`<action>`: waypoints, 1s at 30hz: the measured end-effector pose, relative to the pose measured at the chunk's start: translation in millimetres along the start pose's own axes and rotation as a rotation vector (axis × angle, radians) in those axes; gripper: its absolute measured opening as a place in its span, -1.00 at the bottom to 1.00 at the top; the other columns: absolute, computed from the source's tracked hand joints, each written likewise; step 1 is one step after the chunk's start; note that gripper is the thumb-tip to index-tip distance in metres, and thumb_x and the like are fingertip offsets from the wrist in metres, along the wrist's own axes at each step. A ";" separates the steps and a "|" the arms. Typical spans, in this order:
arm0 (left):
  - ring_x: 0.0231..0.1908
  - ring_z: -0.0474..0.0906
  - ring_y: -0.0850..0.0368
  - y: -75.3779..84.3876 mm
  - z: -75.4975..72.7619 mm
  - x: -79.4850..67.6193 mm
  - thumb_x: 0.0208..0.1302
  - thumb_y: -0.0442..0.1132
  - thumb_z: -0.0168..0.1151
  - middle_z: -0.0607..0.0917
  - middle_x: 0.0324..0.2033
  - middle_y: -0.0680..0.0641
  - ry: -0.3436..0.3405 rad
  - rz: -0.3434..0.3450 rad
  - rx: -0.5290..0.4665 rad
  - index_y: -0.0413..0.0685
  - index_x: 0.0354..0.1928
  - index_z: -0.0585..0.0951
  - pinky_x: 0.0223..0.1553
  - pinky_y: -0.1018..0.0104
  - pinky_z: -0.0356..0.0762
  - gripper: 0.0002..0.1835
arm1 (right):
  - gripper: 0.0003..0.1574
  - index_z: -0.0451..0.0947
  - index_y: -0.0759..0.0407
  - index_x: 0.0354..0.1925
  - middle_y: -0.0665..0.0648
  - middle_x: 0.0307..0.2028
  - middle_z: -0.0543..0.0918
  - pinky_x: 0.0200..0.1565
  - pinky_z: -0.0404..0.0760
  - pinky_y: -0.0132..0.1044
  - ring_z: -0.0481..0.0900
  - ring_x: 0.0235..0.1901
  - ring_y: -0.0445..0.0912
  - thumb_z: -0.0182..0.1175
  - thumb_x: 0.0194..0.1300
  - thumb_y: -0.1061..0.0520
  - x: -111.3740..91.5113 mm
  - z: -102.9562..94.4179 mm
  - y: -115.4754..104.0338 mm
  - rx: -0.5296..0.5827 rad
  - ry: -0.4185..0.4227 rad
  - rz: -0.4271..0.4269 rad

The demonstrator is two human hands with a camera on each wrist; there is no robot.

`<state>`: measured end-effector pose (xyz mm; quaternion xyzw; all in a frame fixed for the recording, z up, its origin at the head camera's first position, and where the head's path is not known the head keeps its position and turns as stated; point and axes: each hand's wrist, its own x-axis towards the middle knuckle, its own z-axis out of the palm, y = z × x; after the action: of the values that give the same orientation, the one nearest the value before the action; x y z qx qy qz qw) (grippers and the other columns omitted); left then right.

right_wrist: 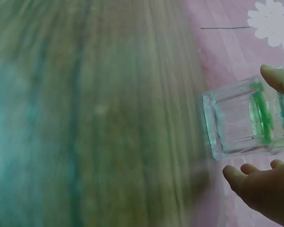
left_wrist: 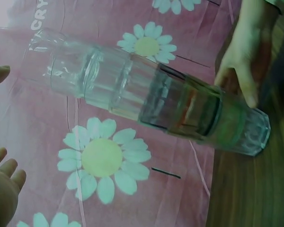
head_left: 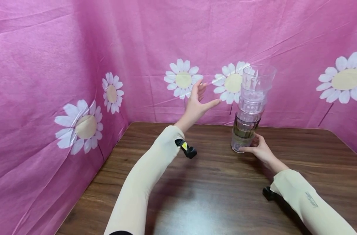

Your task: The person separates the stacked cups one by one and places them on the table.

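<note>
A tall stack of clear tumblers [head_left: 254,98] stands on the wooden table, nested one in another, with a smoky dark one [head_left: 246,125] low down and a wide one at the top. My right hand [head_left: 261,150] holds the stack near its base, thumb on the near side and fingers behind it. The right wrist view shows the bottom tumbler [right_wrist: 236,120], with a green band inside, between thumb and fingers. Left of the upper stack, my left hand [head_left: 197,101] is raised in the air, thumb and fingers spread, holding nothing and apart from the tumblers.
The brown wooden table [head_left: 207,182] reaches back to a pink cloth [head_left: 155,39] with large white daisies, which hangs behind it and along the left side. Black wrist cameras sit on both sleeves, one under the left wrist [head_left: 186,149].
</note>
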<state>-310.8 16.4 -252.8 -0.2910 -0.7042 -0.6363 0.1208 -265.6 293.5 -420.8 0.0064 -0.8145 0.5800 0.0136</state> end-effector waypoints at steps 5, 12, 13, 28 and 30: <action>0.33 0.29 0.24 5.2 11.6 15.1 0.11 -0.25 0.53 0.34 0.41 -0.10 -0.003 -0.028 -0.055 -0.07 0.55 0.02 0.36 0.40 0.25 0.08 | 0.16 -0.21 0.40 0.41 0.30 0.19 0.34 -0.07 0.44 -0.56 0.47 -0.03 -0.26 0.40 0.17 0.29 3.6 4.0 4.2 0.102 -0.013 0.008; 0.30 0.34 0.18 15.0 30.9 31.9 0.06 -0.32 0.53 0.36 0.37 -0.06 -0.032 -0.037 -0.138 -0.04 0.54 0.05 0.26 0.51 0.32 0.08 | 0.02 -0.06 0.39 0.34 0.18 0.10 0.30 -0.02 0.36 -0.48 0.37 -0.09 -0.27 0.39 0.17 0.25 6.3 6.7 6.7 0.164 0.017 0.060; 0.30 0.34 0.17 17.0 34.2 34.1 0.06 -0.31 0.53 0.36 0.37 -0.06 -0.039 -0.032 -0.133 -0.04 0.54 0.05 0.25 0.53 0.32 0.09 | -0.02 -0.03 0.38 0.32 0.17 0.10 0.30 -0.02 0.37 -0.48 0.36 -0.09 -0.26 0.39 0.18 0.25 6.5 6.7 6.6 0.171 0.025 0.066; 0.30 0.29 0.36 53.7 85.2 62.6 0.00 -0.19 0.60 0.34 0.36 0.14 -0.063 -0.087 0.023 0.17 0.54 0.07 0.21 0.60 0.31 0.13 | -0.34 0.19 0.07 0.12 -0.01 -0.08 0.38 -0.11 0.47 -0.56 0.42 -0.16 -0.31 0.37 0.22 0.28 6.5 5.0 9.4 0.257 0.063 0.044; 0.30 0.28 0.38 54.5 91.3 64.2 -0.02 -0.13 0.62 0.33 0.37 0.16 -0.054 -0.107 0.082 0.20 0.54 0.06 0.22 0.58 0.31 0.15 | -0.37 0.21 0.03 0.07 -0.05 -0.10 0.40 -0.11 0.47 -0.56 0.43 -0.17 -0.32 0.37 0.21 0.31 6.0 6.0 10.3 0.281 0.066 0.034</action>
<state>-313.3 122.2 -187.8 -0.2649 -0.7471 -0.6045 0.0793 -272.0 291.3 -432.3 -0.0248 -0.7243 0.6884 0.0294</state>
